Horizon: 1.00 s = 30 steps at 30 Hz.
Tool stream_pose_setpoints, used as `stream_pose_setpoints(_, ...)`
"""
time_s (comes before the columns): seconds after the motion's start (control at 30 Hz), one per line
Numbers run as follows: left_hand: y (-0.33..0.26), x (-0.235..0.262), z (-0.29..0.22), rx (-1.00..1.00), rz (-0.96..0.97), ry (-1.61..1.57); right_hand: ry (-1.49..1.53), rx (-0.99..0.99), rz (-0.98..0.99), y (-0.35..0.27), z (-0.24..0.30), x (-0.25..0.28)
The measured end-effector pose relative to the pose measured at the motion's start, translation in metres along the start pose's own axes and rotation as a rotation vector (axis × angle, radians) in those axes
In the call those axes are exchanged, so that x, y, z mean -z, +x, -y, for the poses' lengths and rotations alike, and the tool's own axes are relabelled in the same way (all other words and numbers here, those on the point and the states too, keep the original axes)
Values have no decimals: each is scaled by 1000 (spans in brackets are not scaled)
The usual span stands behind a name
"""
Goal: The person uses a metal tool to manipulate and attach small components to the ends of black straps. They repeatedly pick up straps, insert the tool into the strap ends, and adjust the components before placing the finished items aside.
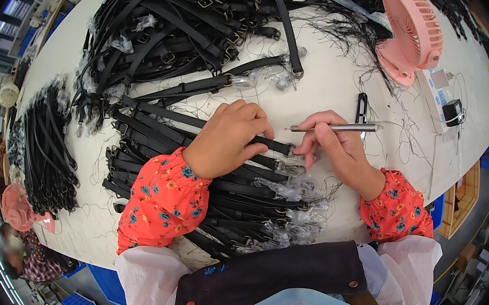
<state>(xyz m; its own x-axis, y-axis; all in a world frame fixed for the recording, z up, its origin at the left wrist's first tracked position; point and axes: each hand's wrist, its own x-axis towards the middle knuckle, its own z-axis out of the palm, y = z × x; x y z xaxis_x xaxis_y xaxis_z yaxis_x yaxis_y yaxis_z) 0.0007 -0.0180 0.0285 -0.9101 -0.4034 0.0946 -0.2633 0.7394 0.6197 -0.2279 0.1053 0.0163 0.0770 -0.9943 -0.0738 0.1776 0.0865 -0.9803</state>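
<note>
My left hand (229, 136) is closed over a black strap (168, 113), pressing it down among the straps beneath. In my right hand (340, 150) a slim silver pen-like tool (342, 127) lies between thumb and fingers, its thin tip pointing left. The right fingertips are close to the metal ring (291, 150) at the strap's right end; whether they touch it I cannot tell. Below the hands lies a row of similar black straps (235, 187), their right ends wrapped in clear plastic (297, 189).
A big heap of buckled black straps (168, 25) covers the far left, with a smaller bundle (48, 150) beside it. A pink fan (411, 36), a black cutter (362, 108), a white power strip (431, 101) and loose black threads (346, 32) lie to the right.
</note>
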Motion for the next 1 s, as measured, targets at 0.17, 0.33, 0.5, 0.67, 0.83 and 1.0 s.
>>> stream_pose_setpoints(0.17, 1, -5, -6, -99, -45, 113, -8, 53, 14, 1, -2, 2)
stream_pose_setpoints(0.33, 3, -19, -9, -196, -153, 321, -54, 99, 8, 3, -4, 4)
stream_pose_setpoints(0.5, 5, -19, -7, -45, -96, 202, -84, 82, -32, 2, 1, 5)
stream_pose_setpoints(0.67, 6, -24, -3, 36, -188, 12, -101, 136, -23, 4, -1, 2)
stream_pose_setpoints(0.83, 8, -21, 0, -6, -272, 73, -96, 155, -31, 4, -4, 3)
stream_pose_setpoints(1.0, 5, -11, -4, -24, -213, 52, -102, 154, -27, 4, -2, 3)
